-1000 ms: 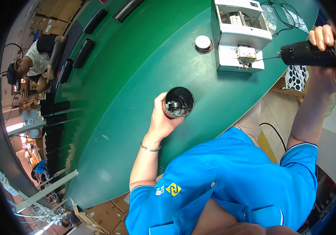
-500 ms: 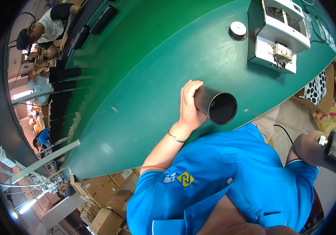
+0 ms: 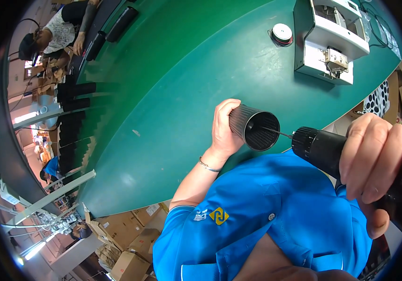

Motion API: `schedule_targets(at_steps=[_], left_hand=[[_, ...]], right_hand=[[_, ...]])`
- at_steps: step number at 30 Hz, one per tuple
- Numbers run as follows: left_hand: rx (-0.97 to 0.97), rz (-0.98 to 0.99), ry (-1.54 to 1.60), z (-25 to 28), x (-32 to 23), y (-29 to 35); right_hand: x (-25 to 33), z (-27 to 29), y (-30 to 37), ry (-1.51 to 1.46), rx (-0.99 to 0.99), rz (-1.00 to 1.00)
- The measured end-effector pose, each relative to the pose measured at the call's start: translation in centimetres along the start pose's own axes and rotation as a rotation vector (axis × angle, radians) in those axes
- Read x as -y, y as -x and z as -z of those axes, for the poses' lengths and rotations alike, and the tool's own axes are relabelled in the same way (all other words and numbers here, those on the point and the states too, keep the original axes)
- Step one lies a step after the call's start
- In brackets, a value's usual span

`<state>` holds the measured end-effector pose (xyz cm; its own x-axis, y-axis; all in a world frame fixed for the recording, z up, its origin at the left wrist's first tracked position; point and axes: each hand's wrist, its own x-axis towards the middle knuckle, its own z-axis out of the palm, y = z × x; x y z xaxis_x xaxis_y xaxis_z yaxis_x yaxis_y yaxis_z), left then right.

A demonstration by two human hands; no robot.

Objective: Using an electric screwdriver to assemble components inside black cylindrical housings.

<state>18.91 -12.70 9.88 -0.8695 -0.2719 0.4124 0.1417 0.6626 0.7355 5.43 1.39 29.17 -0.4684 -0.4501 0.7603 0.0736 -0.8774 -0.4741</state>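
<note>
My left hand (image 3: 226, 129) is wrapped round a black perforated cylinder (image 3: 244, 122), tilted so that its open end faces right. In my right hand (image 3: 376, 157) is a black electric screwdriver (image 3: 320, 149), gripped by its body. Its long thin bit (image 3: 278, 133) points left and reaches into the cylinder's open mouth. Where the tip of the bit ends, and what it touches inside, I cannot make out.
A white and dark machine (image 3: 332, 42) stands on the green table (image 3: 187, 112) at the far right. Beside it lies a round white part (image 3: 282, 33) with thin wires. Black cylinders (image 3: 76, 89) line the far left side, where another person (image 3: 62, 28) works. Cardboard boxes (image 3: 130, 267) lie below the table.
My right hand has come in from the right with the screwdriver, and its bit has entered the cylinder. The left hand and the cylinder have barely shifted.
</note>
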Motion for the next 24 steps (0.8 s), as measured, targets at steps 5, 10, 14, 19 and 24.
schedule_targets(at_steps=[5, 10, 14, 19, 24], left_hand=[[0.002, 0.0, 0.01, 0.0, -0.2, -0.3], [-0.008, 0.003, 0.008, 0.0, -0.2, -0.3], [-0.009, 0.011, 0.027, 0.2, -0.2, -0.2], [0.002, 0.009, -0.007, 0.0, -0.7, -0.6], [0.014, 0.074, -0.023, -0.4, -0.3, -1.5]], right_hand=[[-0.9, 0.8, 1.6, 0.039, 0.022, -0.002], [-0.4, 2.4, 4.7, 0.066, 0.045, -0.005], [0.3, 2.3, 4.8, 0.073, 0.08, -0.119], [1.2, 2.4, 4.6, 0.105, 0.026, -0.199], [5.1, 4.3, 4.2, 0.201, -0.093, -0.148]])
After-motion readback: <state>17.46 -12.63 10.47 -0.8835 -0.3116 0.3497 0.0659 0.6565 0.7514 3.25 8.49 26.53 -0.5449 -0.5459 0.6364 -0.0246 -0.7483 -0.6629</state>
